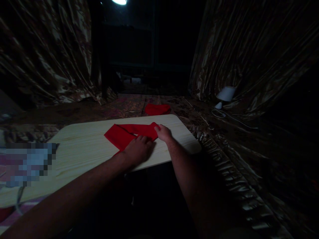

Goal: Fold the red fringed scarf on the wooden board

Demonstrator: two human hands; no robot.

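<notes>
Red cloth (pixel 124 134) lies partly folded on our pale wooden board (pixel 82 149), toward the board's far edge and a little right of its middle. Our left hand (pixel 138 150) presses flat on the near part of the cloth, fingers curled down over it, holding it in place rather than gripping. Our right hand (pixel 163 132) pinches the cloth's right corner between thumb and fingers, closed on a small bit of fabric. A second red piece (pixel 157 109) sits just beyond the board's far edge, on the patterned cover, apart from the one we hold. Well to the right of the board stands a small white lamp (pixel 225 94), its cord trailing toward us.

We judge the main risk to be the fold slipping: if the left palm lifts while the right pulls, the layers could slide out of line. The room is dim, so how many layers lie under the left hand we cannot quite tell.
</notes>
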